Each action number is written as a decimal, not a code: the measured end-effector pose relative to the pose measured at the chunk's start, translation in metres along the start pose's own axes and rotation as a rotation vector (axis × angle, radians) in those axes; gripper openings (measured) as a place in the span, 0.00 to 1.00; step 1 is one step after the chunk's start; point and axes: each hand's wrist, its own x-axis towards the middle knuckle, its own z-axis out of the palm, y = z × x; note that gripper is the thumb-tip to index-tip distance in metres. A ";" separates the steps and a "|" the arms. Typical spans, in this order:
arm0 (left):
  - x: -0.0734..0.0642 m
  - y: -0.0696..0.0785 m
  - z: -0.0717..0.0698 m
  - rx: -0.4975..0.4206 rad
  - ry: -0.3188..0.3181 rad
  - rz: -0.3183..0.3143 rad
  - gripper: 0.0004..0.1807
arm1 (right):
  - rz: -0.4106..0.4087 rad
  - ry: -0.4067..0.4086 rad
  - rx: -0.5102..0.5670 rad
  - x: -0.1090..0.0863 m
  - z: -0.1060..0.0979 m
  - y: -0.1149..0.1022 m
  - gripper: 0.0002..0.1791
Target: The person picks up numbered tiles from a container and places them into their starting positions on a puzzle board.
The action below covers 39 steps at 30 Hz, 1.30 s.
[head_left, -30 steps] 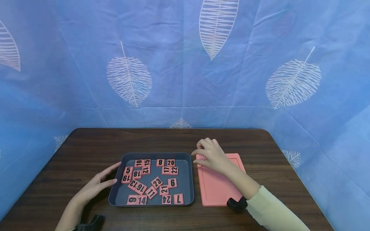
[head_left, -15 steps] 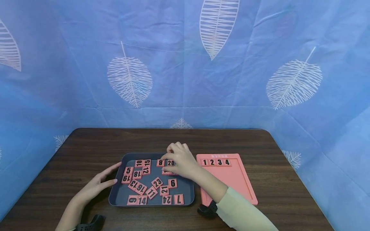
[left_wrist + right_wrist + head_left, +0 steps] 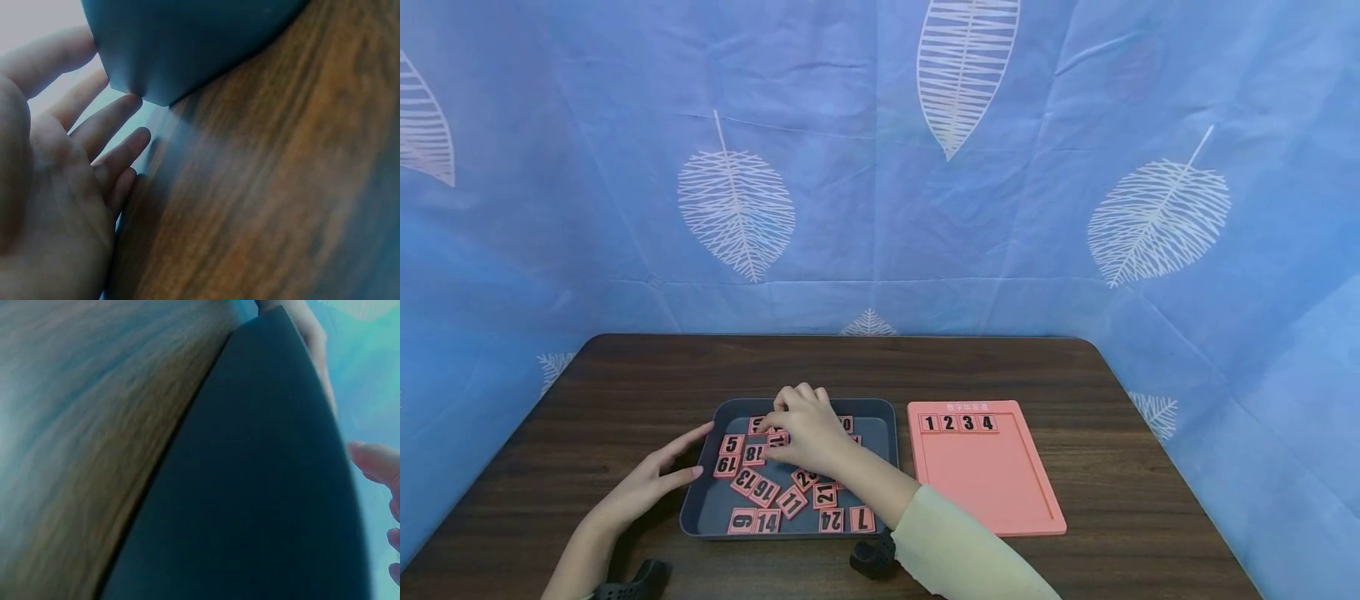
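My left hand (image 3: 643, 487) rests with extended fingers against the left wall of a dark grey tray (image 3: 711, 504). In the left wrist view those fingers (image 3: 103, 122) touch the tray's outer wall. Over the tray's far left part hovers my right hand (image 3: 811, 437), thumb and index finger apart above the tile numbered 18 (image 3: 754, 455); nothing shows held between them. Pink number tiles lie scattered in the tray, among them 5 (image 3: 732, 444), 11 (image 3: 792, 502) and 24 (image 3: 831, 521). The right hand and forearm hide several others.
To the tray's right lies a pink puzzle board (image 3: 981, 492), with tiles 1 (image 3: 929, 423), 2, 3 and 4 (image 3: 987, 423) in a row along its top. Both stand on a dark wooden table (image 3: 1120, 467). A blue leaf-patterned curtain (image 3: 865, 192) hangs behind.
My right hand has moved left from the board's top left corner, across the tray, to its far left part. The row of tiles on the board is uncovered. The left hand stays put.
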 end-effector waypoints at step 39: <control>0.002 0.003 -0.004 0.003 -0.016 -0.019 0.34 | 0.255 -0.223 -0.106 0.052 0.042 -0.026 0.12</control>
